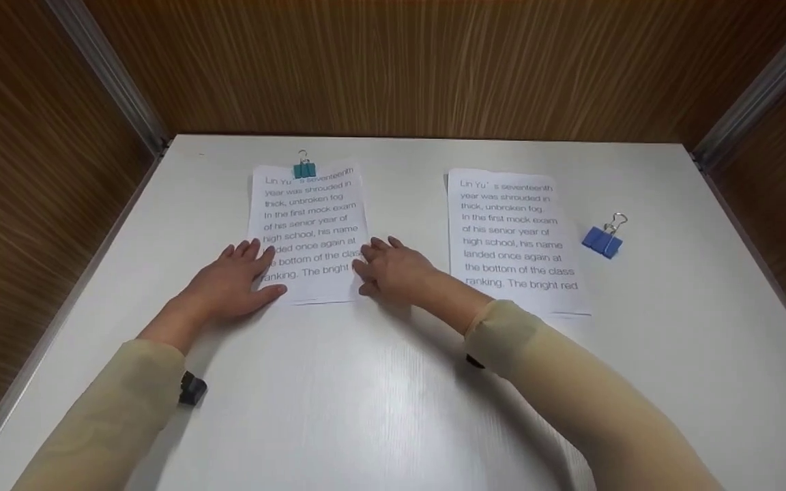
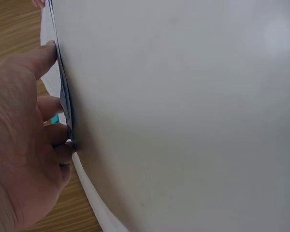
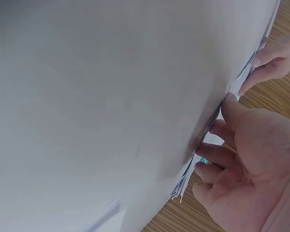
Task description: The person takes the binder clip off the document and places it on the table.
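On a white table (image 1: 338, 395), the left hand (image 1: 230, 283) and right hand (image 1: 398, 274) are touching clipped papers (image 1: 309, 232) between them, fingers loosely spread.

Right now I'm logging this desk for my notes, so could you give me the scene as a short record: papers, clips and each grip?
Clipped paper: printed, text facing up, on the white table
Teal clip: at the clipped paper's top edge
Left grip: fingers touching that paper's left edge
Right grip: fingers touching its right edge
Unclipped paper: printed, apart from the first
Blue clip: on the table, right of the unclipped paper
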`<move>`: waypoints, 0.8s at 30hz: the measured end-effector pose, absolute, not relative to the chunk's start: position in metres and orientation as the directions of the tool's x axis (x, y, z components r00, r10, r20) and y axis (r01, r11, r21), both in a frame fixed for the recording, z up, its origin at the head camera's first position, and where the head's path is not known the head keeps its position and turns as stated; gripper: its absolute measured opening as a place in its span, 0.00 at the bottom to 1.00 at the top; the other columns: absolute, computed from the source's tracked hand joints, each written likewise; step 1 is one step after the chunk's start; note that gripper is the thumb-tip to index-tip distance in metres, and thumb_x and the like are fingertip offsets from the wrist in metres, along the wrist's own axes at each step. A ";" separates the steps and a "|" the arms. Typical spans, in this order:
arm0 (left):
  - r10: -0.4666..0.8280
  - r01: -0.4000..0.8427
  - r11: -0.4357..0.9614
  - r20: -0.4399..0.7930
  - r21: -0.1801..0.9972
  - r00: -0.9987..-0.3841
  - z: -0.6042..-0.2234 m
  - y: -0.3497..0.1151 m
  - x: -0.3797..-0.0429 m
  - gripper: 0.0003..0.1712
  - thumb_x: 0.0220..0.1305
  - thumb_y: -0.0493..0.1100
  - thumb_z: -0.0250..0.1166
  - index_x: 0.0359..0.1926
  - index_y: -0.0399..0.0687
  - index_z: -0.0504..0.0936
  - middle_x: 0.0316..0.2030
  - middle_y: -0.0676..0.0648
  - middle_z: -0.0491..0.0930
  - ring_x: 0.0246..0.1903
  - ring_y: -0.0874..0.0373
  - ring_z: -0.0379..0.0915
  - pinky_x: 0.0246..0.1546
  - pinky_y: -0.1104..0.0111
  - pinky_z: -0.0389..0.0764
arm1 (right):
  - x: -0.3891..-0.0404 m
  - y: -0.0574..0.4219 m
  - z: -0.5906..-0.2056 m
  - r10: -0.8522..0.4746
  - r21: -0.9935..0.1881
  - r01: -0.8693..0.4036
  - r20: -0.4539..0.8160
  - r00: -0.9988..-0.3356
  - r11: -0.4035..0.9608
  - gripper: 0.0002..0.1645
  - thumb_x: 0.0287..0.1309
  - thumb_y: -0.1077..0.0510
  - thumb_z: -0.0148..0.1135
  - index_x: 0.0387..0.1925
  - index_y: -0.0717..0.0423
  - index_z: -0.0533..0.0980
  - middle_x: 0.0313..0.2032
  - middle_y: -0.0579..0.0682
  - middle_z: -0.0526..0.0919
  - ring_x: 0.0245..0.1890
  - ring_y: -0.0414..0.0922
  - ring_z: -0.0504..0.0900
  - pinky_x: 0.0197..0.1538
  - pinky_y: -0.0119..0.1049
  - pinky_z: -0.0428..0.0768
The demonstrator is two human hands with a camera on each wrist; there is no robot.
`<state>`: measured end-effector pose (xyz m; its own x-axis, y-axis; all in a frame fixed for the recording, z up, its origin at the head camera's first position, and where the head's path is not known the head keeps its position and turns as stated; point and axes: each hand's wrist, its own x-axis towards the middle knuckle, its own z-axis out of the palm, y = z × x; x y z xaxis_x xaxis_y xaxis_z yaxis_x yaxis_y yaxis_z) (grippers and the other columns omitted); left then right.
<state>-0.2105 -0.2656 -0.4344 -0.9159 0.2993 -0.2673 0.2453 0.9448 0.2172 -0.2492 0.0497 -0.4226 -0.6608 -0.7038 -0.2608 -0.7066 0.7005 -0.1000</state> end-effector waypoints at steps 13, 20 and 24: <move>0.318 0.274 0.943 -0.274 0.187 -0.908 -0.431 -0.236 -0.207 0.51 0.76 0.67 0.55 0.83 0.37 0.54 0.81 0.28 0.47 0.81 0.31 0.41 0.79 0.40 0.49 | -0.244 0.084 -0.423 -0.747 -0.163 -0.731 -0.215 -0.630 0.663 0.35 0.75 0.44 0.63 0.76 0.53 0.72 0.77 0.65 0.65 0.80 0.62 0.59 0.81 0.56 0.55; 0.320 0.281 0.944 -0.264 0.176 -0.910 -0.433 -0.223 -0.199 0.50 0.75 0.67 0.56 0.83 0.38 0.56 0.81 0.28 0.49 0.81 0.31 0.43 0.79 0.40 0.50 | -0.234 0.098 -0.423 -0.762 -0.181 -0.741 -0.202 -0.615 0.647 0.36 0.75 0.44 0.63 0.76 0.55 0.71 0.77 0.67 0.65 0.79 0.63 0.60 0.81 0.57 0.55; 0.328 0.289 0.940 -0.248 0.181 -0.912 -0.434 -0.215 -0.194 0.50 0.75 0.68 0.56 0.82 0.39 0.58 0.80 0.28 0.51 0.81 0.32 0.45 0.79 0.42 0.50 | -0.226 0.109 -0.422 -0.759 -0.215 -0.728 -0.190 -0.623 0.651 0.35 0.75 0.45 0.63 0.75 0.56 0.72 0.77 0.67 0.64 0.79 0.63 0.59 0.81 0.57 0.54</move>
<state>-0.1941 -0.2150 -0.4343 -0.9115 0.3280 -0.2481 0.2892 0.9401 0.1806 -0.2264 0.1093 -0.4225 -0.6226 -0.7591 -0.1900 -0.7282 0.6509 -0.2146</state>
